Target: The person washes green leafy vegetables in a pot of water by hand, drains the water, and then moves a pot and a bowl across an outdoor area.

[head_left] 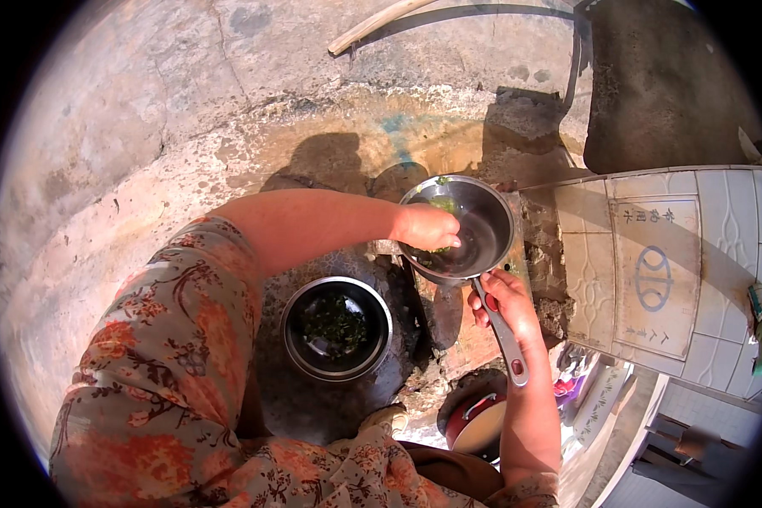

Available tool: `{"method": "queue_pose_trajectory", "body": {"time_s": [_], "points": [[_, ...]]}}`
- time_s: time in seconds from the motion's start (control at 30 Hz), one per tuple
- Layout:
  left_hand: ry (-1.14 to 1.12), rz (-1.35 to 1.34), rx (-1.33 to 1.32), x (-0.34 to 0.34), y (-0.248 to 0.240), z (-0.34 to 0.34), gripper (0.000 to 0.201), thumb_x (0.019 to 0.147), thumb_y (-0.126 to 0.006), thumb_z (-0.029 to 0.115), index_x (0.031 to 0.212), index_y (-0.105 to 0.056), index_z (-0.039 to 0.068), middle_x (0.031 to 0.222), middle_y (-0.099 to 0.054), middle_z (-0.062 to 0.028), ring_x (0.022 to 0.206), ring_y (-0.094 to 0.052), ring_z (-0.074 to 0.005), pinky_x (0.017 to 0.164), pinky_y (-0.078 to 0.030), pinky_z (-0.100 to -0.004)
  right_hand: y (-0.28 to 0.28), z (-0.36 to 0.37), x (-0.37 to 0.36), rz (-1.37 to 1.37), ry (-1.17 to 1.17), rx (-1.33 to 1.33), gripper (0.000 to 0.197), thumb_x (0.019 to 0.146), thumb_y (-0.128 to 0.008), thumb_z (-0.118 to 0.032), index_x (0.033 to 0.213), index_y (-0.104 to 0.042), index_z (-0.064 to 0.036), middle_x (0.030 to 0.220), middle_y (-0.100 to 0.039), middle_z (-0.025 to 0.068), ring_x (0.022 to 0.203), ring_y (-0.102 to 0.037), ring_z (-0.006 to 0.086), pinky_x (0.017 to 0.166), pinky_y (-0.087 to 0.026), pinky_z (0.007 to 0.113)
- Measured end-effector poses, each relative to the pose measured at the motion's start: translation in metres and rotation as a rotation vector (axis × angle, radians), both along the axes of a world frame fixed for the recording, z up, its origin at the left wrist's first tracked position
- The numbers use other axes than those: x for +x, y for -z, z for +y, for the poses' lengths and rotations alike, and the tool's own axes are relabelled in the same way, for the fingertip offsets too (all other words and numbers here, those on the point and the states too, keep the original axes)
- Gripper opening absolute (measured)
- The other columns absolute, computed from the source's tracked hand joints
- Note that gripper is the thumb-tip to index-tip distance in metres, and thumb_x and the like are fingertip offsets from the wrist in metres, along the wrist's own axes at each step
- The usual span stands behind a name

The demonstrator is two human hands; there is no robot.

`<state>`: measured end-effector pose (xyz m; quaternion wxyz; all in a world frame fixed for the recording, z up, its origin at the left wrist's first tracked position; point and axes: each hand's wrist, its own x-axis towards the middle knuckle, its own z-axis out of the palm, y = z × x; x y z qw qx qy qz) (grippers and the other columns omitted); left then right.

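Likely gathering greens (444,204): left hand (427,229) curled, pan's (488,222) 9 o'clock, hold unclear; right hand (510,299) clasps 5-o'clock handle (506,340); next needs steadiness.

The place looks like the yard of a home, in the open air, where kitchen work is done. Bright sunlight falls on the rough, cracked concrete (118,161), and a pale stick (377,27) lies there. On the right side there are pale tiles (720,245) with a raised pattern. The pan (489,227), the bowl (337,376) with greens (334,326) and the red pot (459,421) are of the household kind.
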<state>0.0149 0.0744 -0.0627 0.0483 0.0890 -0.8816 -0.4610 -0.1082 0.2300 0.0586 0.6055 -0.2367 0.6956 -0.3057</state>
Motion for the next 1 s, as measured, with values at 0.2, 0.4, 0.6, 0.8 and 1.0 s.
{"method": "queue_pose_trajectory", "body": {"time_s": [0.2,0.4,0.6,0.8,1.0], "points": [[-0.166,0.120,0.124,-0.001,0.000,0.001,0.035,0.085,-0.048,0.030,0.077,-0.057,-0.002,0.075,-0.058,-0.0209,0.074,-0.057,-0.0348,0.066,-0.044,-0.0407,0.001,-0.001,0.005,-0.016,0.017,0.011,0.020,0.087,-0.047,-0.023,0.084,-0.046,-0.0039,0.061,-0.051,0.0068,0.041,-0.044,0.0115,0.039,-0.038,0.024],[-0.133,0.245,0.372,-0.010,-0.023,0.004,0.031,0.088,-0.049,0.028,0.075,-0.054,0.000,0.062,-0.052,-0.0093,0.061,-0.047,-0.0107,0.059,-0.041,-0.0321,0.002,0.001,-0.002,-0.046,0.100,0.020,0.019,0.086,-0.048,-0.023,0.085,-0.048,-0.0034,0.060,-0.052,0.0066,0.042,-0.046,0.0116,0.038,-0.038,0.023],[0.299,0.207,0.718,0.004,-0.067,0.033,0.034,0.089,-0.045,0.027,0.086,-0.057,-0.005,0.076,-0.058,-0.0088,0.073,-0.051,-0.0124,0.069,-0.042,-0.0293,0.009,0.008,-0.012,-0.038,0.112,0.011,0.019,0.085,-0.050,-0.021,0.085,-0.050,-0.0025,0.060,-0.054,0.0079,0.043,-0.048,0.0131,0.038,-0.040,0.024],[0.515,-0.092,0.590,0.033,-0.038,0.091,0.041,0.088,-0.044,0.033,0.072,-0.050,-0.004,0.061,-0.048,-0.0094,0.061,-0.044,-0.0137,0.059,-0.038,-0.0334,0.010,0.008,-0.016,-0.061,0.098,-0.007,0.019,0.085,-0.049,-0.021,0.089,-0.051,-0.0017,0.060,-0.054,0.0071,0.043,-0.049,0.0128,0.039,-0.040,0.024],[0.730,-0.227,0.141,0.088,0.067,0.173,0.042,0.082,-0.050,0.038,0.098,-0.051,0.000,0.093,-0.056,-0.0202,0.089,-0.055,-0.0336,0.074,-0.041,-0.0423,0.015,0.004,-0.009,-0.060,0.073,0.042,0.023,0.086,-0.047,-0.019,0.099,-0.050,-0.0005,0.059,-0.052,0.0068,0.042,-0.045,0.0121,0.039,-0.037,0.023]]}}
